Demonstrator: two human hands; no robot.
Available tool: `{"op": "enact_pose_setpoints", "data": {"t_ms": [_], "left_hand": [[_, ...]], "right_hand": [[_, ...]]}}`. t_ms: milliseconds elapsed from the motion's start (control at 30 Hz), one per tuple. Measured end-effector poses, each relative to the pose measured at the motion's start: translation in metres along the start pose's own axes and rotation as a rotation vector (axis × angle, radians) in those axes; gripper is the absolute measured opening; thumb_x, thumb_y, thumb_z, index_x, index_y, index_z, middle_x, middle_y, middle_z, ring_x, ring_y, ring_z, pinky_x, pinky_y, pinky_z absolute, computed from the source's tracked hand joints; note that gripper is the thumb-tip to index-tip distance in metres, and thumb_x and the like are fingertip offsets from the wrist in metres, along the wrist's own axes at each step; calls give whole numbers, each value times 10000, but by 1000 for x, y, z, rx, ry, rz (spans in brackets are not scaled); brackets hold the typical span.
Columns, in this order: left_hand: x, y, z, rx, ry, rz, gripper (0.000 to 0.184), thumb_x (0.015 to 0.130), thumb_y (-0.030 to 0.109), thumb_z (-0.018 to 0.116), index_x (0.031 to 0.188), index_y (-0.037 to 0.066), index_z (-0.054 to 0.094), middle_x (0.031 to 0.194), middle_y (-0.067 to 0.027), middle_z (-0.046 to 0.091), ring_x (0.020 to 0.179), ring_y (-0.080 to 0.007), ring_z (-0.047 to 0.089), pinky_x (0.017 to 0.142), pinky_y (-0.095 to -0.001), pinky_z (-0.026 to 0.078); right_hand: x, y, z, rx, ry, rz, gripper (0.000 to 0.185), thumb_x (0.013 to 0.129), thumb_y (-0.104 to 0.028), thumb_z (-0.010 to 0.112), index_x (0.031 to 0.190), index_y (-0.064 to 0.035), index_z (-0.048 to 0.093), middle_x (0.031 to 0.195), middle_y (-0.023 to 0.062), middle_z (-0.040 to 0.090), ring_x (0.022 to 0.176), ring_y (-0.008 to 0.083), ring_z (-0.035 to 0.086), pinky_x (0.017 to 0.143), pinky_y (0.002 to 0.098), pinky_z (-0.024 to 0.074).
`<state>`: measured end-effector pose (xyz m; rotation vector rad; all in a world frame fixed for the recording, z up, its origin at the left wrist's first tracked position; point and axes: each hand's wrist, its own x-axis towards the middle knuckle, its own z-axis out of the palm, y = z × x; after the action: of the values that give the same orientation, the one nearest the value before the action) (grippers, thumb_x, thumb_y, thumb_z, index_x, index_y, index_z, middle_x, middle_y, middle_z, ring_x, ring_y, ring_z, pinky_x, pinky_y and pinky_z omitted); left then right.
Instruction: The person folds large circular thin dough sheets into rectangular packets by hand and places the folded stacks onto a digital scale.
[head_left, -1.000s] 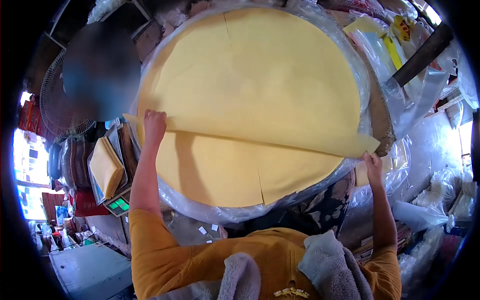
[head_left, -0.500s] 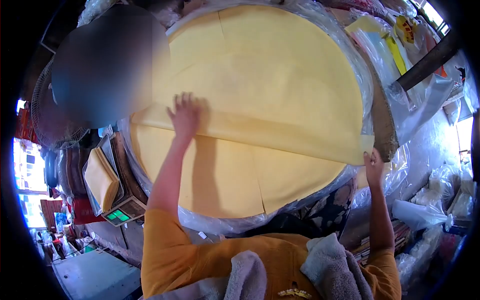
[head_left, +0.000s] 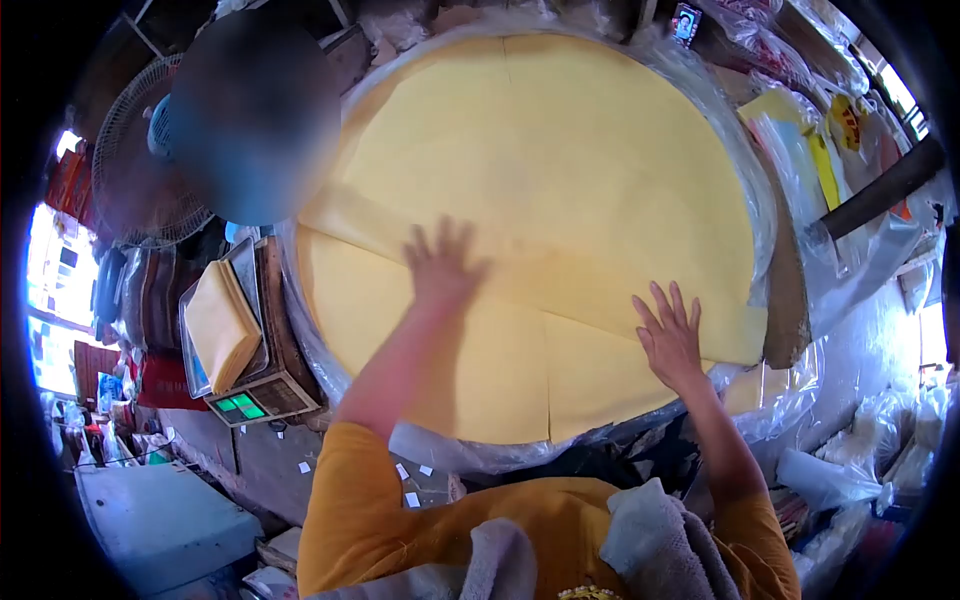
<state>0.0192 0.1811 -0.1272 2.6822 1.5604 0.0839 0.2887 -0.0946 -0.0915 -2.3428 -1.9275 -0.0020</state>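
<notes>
A large round pale-yellow sheet [head_left: 590, 190], its exact material not clear, lies on clear plastic film [head_left: 765, 225]. A slanting edge crosses its lower half, where one layer overlaps another. My left hand [head_left: 445, 272], slightly blurred, rests with spread fingers over this edge, left of the middle. Flat and spread, my right hand [head_left: 670, 340] is on the yellow layer near the lower right, by the same edge. Neither hand grips anything.
At left, folded yellow sheets [head_left: 225, 330] lie on a tray over a scale [head_left: 245, 403] with a green display. Behind them stands a fan [head_left: 140, 160]. A dark bar [head_left: 885, 185] and plastic bags [head_left: 850, 400] are at right. A blurred shape hides the upper left.
My right hand has let go of the sheet's right corner and moved left, opening flat. My left hand has moved right and down along the overlap. The lifted fold now lies flatter.
</notes>
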Motion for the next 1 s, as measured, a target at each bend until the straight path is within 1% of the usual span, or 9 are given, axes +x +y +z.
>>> {"op": "enact_pose_setpoints", "data": {"t_ms": [167,233,333,400,433,533,667,767,1000], "left_hand": [[47,-148,-3,1,102,-496,763,841,667,378,1468,263,214,1531,-132,152,1382,-448,54,1043,-676,41],[53,-161,-28,-4,-80,-557,777,841,675,364,1473,256,193,1534,-127,130,1381,-426,80,1030,-696,48],[56,-129,-4,200,-14,-350,773,831,679,391,1461,263,222,1523,-130,156,1380,-422,103,1002,-725,105],[17,-47,-6,370,84,115,701,840,609,465,1424,262,291,1490,-122,218,1369,-422,155,934,-743,223],[3,-20,12,316,384,380,681,855,576,472,1433,275,278,1507,-118,191,1376,-424,136,961,-735,185],[-43,58,-16,-128,-76,400,689,856,583,472,1440,260,301,1530,-84,178,1399,-402,79,1018,-690,82],[-56,69,-13,-170,41,404,633,871,593,433,1394,239,399,1511,-81,236,1398,-408,74,1031,-677,59],[-51,71,-22,-161,24,382,647,862,611,434,1394,243,396,1510,-75,239,1397,-408,80,1037,-667,56],[-56,68,-7,-162,86,383,656,849,625,442,1393,263,390,1510,-67,239,1392,-415,87,1039,-673,59]], "right_hand": [[-3,13,-15,20,-53,-4,440,899,-273,527,1323,-164,477,1446,80,337,1367,285,246,1072,576,168],[17,32,-19,168,-126,53,404,891,-262,542,1265,-110,518,1393,104,411,1323,275,330,1063,522,236],[88,55,-22,313,145,88,367,870,-234,576,1176,-31,563,1282,145,524,1238,270,447,1019,422,353],[154,69,-15,364,153,137,373,863,-207,586,1187,-25,553,1278,163,521,1223,296,456,1001,409,378],[184,76,-1,357,205,140,383,846,-213,605,1177,-26,556,1257,161,534,1202,297,472,989,407,391],[249,83,8,293,172,243,330,775,-184,681,1056,-33,594,1149,150,583,1062,283,542,904,383,440],[287,95,11,459,-34,325,213,693,-136,740,853,-50,628,946,104,626,862,213,589,743,337,478],[293,101,5,535,-94,279,280,640,-221,743,874,-110,637,896,56,656,840,235,621,744,336,499],[181,31,-21,257,596,-405,61,812,-60,554,871,-57,572,862,109,628,779,275,607,695,370,496]]}}
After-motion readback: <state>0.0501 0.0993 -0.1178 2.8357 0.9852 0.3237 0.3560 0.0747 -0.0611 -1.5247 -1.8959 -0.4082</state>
